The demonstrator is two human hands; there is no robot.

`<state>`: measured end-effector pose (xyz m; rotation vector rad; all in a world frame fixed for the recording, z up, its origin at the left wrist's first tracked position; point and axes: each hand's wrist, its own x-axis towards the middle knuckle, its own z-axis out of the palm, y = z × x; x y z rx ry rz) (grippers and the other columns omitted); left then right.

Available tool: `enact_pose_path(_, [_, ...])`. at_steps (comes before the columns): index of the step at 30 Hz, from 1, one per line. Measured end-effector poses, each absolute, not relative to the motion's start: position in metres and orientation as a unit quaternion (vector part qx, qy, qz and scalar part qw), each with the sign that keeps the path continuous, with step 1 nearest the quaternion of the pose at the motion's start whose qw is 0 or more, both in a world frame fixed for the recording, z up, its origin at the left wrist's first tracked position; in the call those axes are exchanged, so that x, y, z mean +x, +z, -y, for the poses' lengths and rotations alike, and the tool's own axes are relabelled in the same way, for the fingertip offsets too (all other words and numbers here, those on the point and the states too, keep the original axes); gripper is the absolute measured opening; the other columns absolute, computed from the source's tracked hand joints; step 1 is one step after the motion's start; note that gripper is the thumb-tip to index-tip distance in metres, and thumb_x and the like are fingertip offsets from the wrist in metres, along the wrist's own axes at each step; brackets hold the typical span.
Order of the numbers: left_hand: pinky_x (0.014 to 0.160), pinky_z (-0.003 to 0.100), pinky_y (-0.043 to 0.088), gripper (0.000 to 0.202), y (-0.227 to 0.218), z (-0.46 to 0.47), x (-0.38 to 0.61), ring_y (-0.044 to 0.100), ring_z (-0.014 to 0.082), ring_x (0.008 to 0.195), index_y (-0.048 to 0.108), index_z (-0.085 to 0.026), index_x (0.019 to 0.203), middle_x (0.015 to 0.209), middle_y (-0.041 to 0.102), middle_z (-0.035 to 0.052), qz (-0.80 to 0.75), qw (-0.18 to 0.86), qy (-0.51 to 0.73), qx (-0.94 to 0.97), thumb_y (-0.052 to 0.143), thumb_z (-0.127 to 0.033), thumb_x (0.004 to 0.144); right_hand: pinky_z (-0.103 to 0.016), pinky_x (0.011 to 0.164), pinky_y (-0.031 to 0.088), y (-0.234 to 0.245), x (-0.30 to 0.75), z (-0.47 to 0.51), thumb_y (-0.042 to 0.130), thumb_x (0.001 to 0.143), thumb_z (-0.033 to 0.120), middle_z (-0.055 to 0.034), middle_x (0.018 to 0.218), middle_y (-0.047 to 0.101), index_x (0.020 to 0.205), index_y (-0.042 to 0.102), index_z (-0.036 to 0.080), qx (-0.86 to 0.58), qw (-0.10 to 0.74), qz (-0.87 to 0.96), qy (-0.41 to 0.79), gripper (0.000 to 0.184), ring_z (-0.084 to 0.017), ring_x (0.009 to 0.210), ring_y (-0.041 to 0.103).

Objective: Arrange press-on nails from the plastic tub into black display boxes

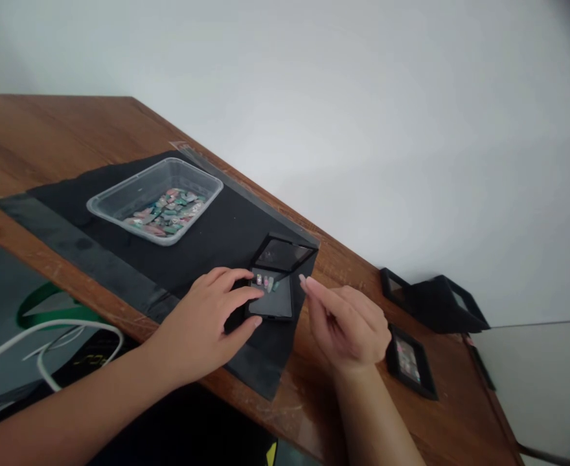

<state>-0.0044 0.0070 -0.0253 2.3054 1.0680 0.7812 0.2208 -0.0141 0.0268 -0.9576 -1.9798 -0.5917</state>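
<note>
A small black case (273, 305) lies with its clear-windowed lid (284, 255) raised. Along the top of its grey inner surface sits a short row of several press-on nails (269, 283), some pink and some green. My left hand (212, 310) is at the case's left side, fingers spread, fingertips over or touching its edge and holding nothing. To the right of the case, my right hand (350, 323) pinches a small pale pink press-on nail (303, 279) between thumb and index finger. The other fingers of that hand are curled in.
A clear plastic tub (156, 188) of loose pink and green press-on nails stands on a black mat (217, 239). Several black cases (411, 362) lie at the right of the wooden table (66, 129), against the wall. White cables (46, 330) hang at the lower left.
</note>
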Motion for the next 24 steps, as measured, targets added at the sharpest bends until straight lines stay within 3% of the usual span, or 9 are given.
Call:
enact_pose_path(6, [0.106, 0.056, 0.043, 0.034, -0.024, -0.007, -0.004, 0.050, 0.0348, 0.127, 0.069, -0.024, 0.123, 0.137, 0.060, 0.0118, -0.393, 0.247, 0.291, 0.836, 0.058, -0.037, 0.094, -0.028, 0.048, 0.041, 0.029, 0.219, 0.024, 0.076, 0.078, -0.003, 0.0004, 0.067, 0.067, 0.120, 0.072, 0.017, -0.353, 0.458, 0.767, -0.277, 0.046, -0.011, 0.052, 0.052])
enact_pose_path(11, [0.107, 0.058, 0.043, 0.032, -0.021, -0.006, -0.005, 0.051, 0.0352, 0.126, 0.070, -0.023, 0.120, 0.135, 0.061, 0.0128, -0.387, 0.258, 0.304, 0.831, 0.061, -0.033, 0.092, -0.031, 0.049, 0.044, 0.036, 0.217, 0.044, 0.070, 0.090, 0.011, -0.0017, 0.074, 0.072, 0.131, 0.067, 0.020, -0.328, 0.420, 0.803, -0.265, 0.042, -0.016, 0.058, 0.057])
enact_pose_path(15, [0.105, 0.048, 0.047, 0.032, -0.018, -0.004, -0.011, 0.057, 0.0293, 0.120, 0.068, -0.025, 0.123, 0.127, 0.066, 0.0103, -0.336, 0.328, 0.408, 0.783, 0.065, -0.027, 0.091, -0.032, 0.048, 0.040, 0.034, 0.212, 0.045, 0.068, 0.090, 0.009, -0.0029, 0.076, 0.074, 0.129, 0.066, 0.016, -0.308, 0.423, 0.824, -0.218, 0.040, -0.015, 0.058, 0.057])
enact_pose_path(18, [0.096, 0.038, 0.052, 0.035, -0.017, -0.004, -0.019, 0.064, 0.0236, 0.110, 0.069, -0.027, 0.125, 0.117, 0.071, 0.0077, -0.252, 0.420, 0.494, 0.718, 0.067, -0.019, 0.091, -0.032, 0.050, 0.039, 0.030, 0.201, 0.042, 0.070, 0.088, 0.009, -0.0029, 0.073, 0.072, 0.113, 0.071, 0.014, -0.298, 0.428, 0.835, -0.175, 0.026, -0.014, 0.057, 0.058])
enact_pose_path(20, [0.090, 0.035, 0.054, 0.036, -0.016, -0.005, -0.024, 0.068, 0.0225, 0.103, 0.071, -0.027, 0.125, 0.111, 0.074, 0.0076, -0.192, 0.474, 0.503, 0.696, 0.068, -0.017, 0.091, -0.032, 0.049, 0.038, 0.028, 0.193, 0.040, 0.070, 0.088, 0.010, -0.0020, 0.069, 0.070, 0.106, 0.072, 0.013, -0.285, 0.425, 0.845, -0.152, 0.018, -0.014, 0.054, 0.056])
enact_pose_path(24, [0.085, 0.034, 0.056, 0.030, -0.014, -0.008, -0.027, 0.071, 0.0222, 0.096, 0.077, -0.028, 0.116, 0.107, 0.076, 0.0087, -0.130, 0.522, 0.492, 0.684, 0.072, -0.016, 0.088, -0.031, 0.050, 0.038, 0.026, 0.188, 0.036, 0.067, 0.092, 0.012, 0.0002, 0.068, 0.069, 0.111, 0.071, 0.015, -0.280, 0.405, 0.860, -0.134, 0.021, -0.013, 0.054, 0.055])
